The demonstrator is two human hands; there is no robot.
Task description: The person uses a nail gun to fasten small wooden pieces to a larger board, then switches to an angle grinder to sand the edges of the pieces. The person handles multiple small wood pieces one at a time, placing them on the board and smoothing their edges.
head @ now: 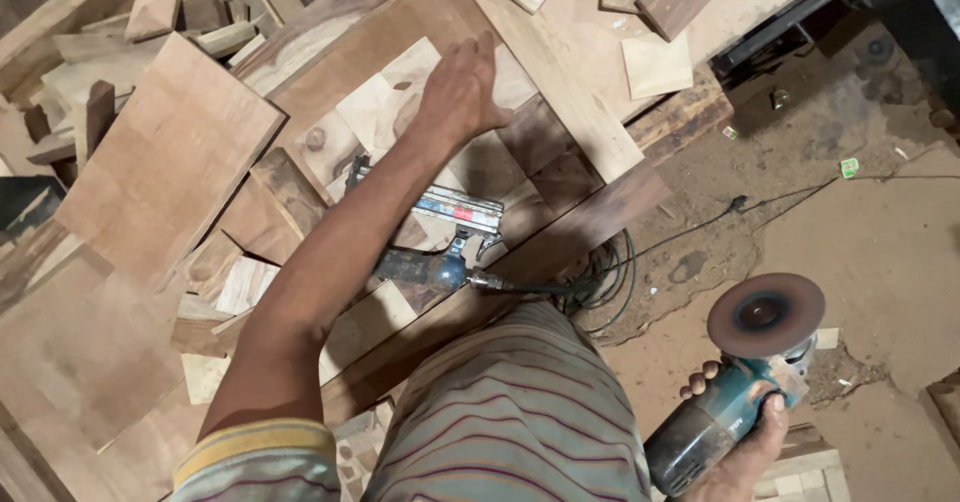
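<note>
My left hand (462, 90) lies flat, fingers together, on a panel of square wooden tiles (395, 112) set inside a wooden frame. My right hand (745, 437) grips a teal angle grinder (720, 417) low at the right, its round brown sanding disc (766, 314) facing up. A nail gun (440, 252) with a silver magazine rests on the panel under my left forearm, its hose trailing right.
A large plywood sheet (165, 157) leans at the left among scrap wood blocks (150, 12). Loose square tiles (657, 65) lie on a board at the top. Coiled cables (605, 282) cross the dusty floor (870, 222) at right.
</note>
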